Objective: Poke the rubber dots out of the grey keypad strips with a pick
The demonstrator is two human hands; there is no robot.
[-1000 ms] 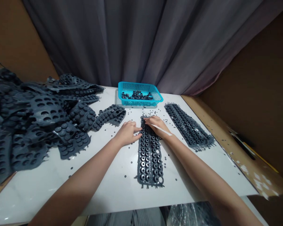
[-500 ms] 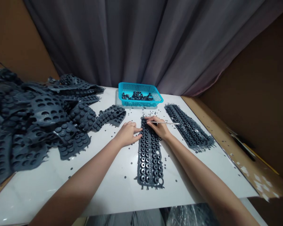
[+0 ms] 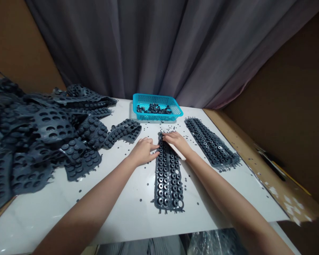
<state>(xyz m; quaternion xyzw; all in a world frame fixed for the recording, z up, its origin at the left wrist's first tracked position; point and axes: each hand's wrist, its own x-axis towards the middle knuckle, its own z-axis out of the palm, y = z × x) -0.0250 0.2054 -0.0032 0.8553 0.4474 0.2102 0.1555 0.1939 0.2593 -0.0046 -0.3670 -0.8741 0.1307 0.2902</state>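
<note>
A dark grey rubber sheet [image 3: 161, 173] with rows of ring-shaped pieces lies lengthwise before me on the white table [image 3: 122, 212]. My left hand [image 3: 144, 150] is beside its left edge, thumb and forefinger apart with the tips at the edge and the other fingers curled. At the sheet's far end, my right hand [image 3: 177, 141] grips a thin pale stick [image 3: 178, 152], which slants down towards my wrist. The stick's working tip is hidden under my fingers. One hole [image 3: 180, 204] near the sheet's close right corner has no piece in it.
A blue basket [image 3: 158, 118] with small dark pieces stands at the back. Left is a heap of rubber sheets [image 3: 50, 124]; right lies another sheet [image 3: 211, 141]. Small dark discs are scattered about. A yellow-and-black tool [image 3: 289, 177] lies beyond the table's right edge.
The pale stick has swung from lying nearly level to slanting down along my right hand, which has turned palm-down. My left hand has hardly moved.
</note>
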